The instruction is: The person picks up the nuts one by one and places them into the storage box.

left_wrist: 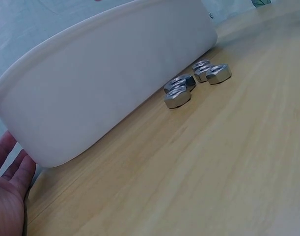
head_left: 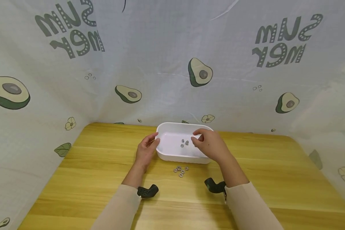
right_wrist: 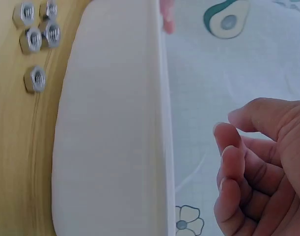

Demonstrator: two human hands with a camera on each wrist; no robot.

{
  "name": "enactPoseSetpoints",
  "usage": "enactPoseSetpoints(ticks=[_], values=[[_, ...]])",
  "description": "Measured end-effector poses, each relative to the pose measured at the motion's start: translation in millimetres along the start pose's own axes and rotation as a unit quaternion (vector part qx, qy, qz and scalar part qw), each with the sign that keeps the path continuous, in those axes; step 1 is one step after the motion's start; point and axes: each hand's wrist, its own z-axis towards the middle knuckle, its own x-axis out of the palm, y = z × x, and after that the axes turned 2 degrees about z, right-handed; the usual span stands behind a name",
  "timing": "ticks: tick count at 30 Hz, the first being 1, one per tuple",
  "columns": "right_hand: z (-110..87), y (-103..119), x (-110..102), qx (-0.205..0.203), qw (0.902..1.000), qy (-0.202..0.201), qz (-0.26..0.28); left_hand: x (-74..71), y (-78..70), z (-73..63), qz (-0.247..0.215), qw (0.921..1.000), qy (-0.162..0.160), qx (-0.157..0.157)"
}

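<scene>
A white plastic tray (head_left: 172, 157) with rounded corners stands at the back of the table, a small group of metal hex nuts (head_left: 187, 143) on its floor. My left hand (head_left: 145, 150) holds the tray's left end, with fingertips over the rim and other fingers against the outer wall. Above the tray's right part is my right hand (head_left: 212, 143). Its thumb and fingers are bent with a small gap at the tips, and nothing shows between them in the right wrist view. Several more hex nuts (left_wrist: 177, 96) lie on the table close to the tray's near wall.
The wooden table (head_left: 172, 204) reaches back to a hanging cloth (head_left: 161, 64) printed with avocados, flowers and letters. Black camera mounts sit at the left wrist (head_left: 148, 191) and the right wrist (head_left: 215, 186), over the table's front part.
</scene>
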Motion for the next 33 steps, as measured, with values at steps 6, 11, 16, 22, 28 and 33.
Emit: enactPoseSetpoints(ticks=[6,11,16,22,28,33], values=[[-27.3,2.5,3.6,0.003,0.9997,-0.014,0.018,-0.7,1.2,-0.3,0.003,1.0,-0.002,-0.002],[-46.0,1.9,10.3,0.021,0.9991,-0.008,0.037,-1.2,1.5,-0.3,0.005,1.0,0.0,-0.005],[-56.1,-4.1,16.1,0.023,0.9992,0.003,0.032,-1.1,1.4,-0.5,0.007,1.0,0.002,-0.006],[-60.1,-10.2,18.0,0.018,0.9994,0.013,0.026,-0.6,1.9,0.6,0.003,1.0,0.002,-0.009],[-62.2,-11.5,26.7,-0.016,0.9936,0.096,0.057,2.3,1.8,1.2,0.002,0.9999,0.006,-0.009],[-60.5,-13.1,43.1,-0.056,0.9906,0.12,0.032,-0.2,-0.1,0.0,0.009,0.9999,-0.002,-0.008]])
